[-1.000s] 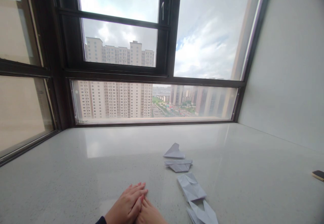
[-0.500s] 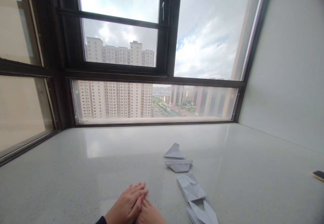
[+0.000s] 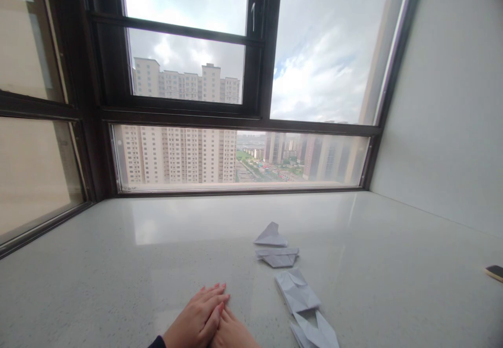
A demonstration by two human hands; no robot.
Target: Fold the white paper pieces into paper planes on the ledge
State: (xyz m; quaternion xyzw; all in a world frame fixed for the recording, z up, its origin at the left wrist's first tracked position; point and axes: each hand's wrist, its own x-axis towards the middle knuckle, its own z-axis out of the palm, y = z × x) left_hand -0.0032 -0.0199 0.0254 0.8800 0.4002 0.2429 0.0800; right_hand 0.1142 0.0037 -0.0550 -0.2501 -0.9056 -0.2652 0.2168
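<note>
Left hand was laid over right hand on pale speckled surface. Left fingers were pressed together; those of right hand were mostly covered, state could not be told. Four folded white papers were lined up to right of hands, apart from them: one pointed, one boat-shaped, two nearer, last cropped by lower edge. One dark-topped object was cut by right edge.

Dark-framed window, cloudy sky, pale wall, glossy sill.
</note>
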